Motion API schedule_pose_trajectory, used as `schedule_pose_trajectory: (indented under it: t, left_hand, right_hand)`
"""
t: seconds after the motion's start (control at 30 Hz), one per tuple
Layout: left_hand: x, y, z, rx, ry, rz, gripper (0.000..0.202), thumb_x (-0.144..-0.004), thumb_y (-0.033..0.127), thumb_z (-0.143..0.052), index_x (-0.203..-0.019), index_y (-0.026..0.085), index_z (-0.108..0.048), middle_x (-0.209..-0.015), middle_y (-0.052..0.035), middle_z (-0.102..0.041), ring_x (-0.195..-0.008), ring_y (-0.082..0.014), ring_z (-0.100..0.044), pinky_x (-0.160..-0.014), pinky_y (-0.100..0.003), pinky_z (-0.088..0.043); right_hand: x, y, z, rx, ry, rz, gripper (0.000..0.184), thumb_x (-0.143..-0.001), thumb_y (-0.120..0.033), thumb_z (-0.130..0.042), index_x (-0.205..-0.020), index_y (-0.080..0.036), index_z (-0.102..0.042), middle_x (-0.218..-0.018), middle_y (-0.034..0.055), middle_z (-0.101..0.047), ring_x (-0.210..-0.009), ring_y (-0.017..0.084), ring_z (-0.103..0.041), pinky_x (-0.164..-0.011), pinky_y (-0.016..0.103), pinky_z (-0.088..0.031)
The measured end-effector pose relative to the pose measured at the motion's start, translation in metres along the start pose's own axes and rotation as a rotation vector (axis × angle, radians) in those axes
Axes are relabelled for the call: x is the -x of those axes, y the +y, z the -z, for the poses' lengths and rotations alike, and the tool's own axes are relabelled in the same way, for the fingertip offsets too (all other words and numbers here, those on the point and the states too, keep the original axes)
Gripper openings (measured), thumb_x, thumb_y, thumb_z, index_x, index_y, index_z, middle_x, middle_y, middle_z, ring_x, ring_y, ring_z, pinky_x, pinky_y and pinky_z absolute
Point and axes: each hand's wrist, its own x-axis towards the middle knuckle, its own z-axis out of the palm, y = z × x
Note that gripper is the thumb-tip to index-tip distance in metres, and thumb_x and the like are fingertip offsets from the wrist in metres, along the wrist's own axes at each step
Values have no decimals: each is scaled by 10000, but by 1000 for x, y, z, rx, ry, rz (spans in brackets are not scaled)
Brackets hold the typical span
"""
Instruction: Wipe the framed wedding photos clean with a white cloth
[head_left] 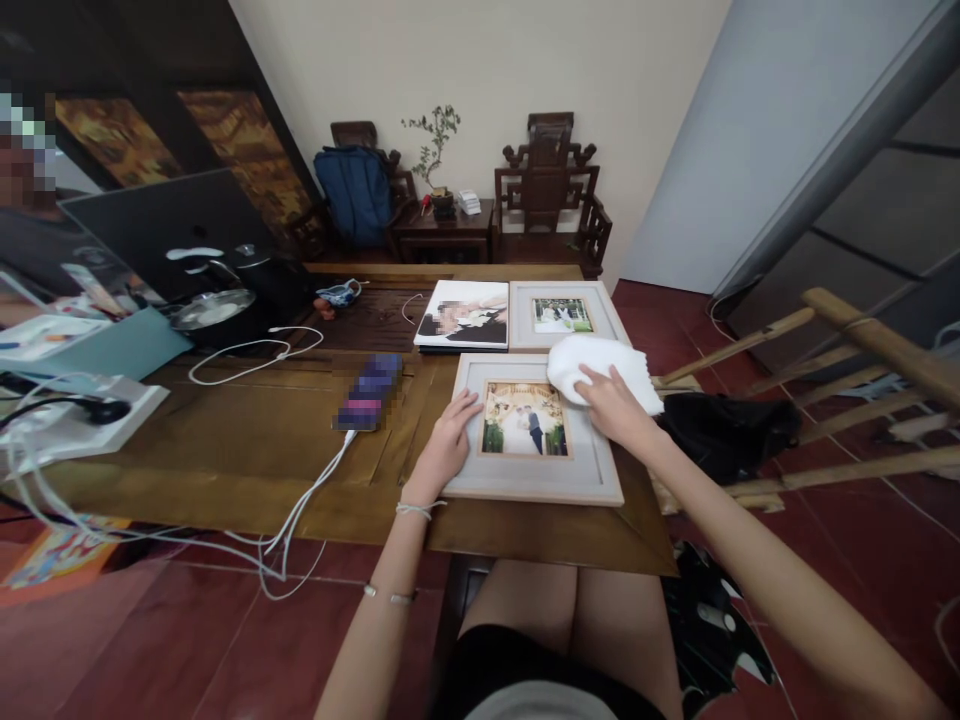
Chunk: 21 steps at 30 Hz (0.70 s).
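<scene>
A pale framed photo [525, 470] lies flat on the wooden table [247, 440] in front of me. My left hand [448, 440] rests on the frame's left border, fingers stretched flat. My right hand [611, 405] presses a white cloth [604, 365] onto the frame's upper right corner, fingers laid over the cloth. Behind it lie a second framed photo [564, 315] and an unframed photo print [465, 315].
A phone [369, 392] on a white cable [300, 520] lies left of the frame. Further left are a laptop [161, 225], a kettle and pan, and a white box with cables. A black bag [724, 430] and wooden rack [840, 400] stand right. Chairs line the back wall.
</scene>
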Motion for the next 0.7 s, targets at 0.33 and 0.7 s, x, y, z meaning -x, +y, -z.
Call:
schedule_pose_trajectory:
  t: [0.33, 0.7]
  left_hand:
    - [1, -1, -2, 7, 21, 22, 529, -775, -36, -359, -1211, 160, -585, -1341, -117, -543, -1360, -227, -376, -1129, -505, -322]
    - [-4, 6, 1, 29, -2, 93, 515, -835, 7, -321, -1273, 151, -547, -1376, -107, -523, -1363, -196, -371, -1147, -454, -293]
  right_hand:
    - [92, -46, 12, -58, -48, 172, 490, -602, 80, -427, -964, -161, -653, -1283, 166, -576, -1322, 340, -370, -1069, 620, -236]
    - [48, -136, 22, -123, -65, 293, 268, -842, -56, -470, -939, -186, -683, -1230, 152, -612, -1253, 348, -454, -1042, 628, -289]
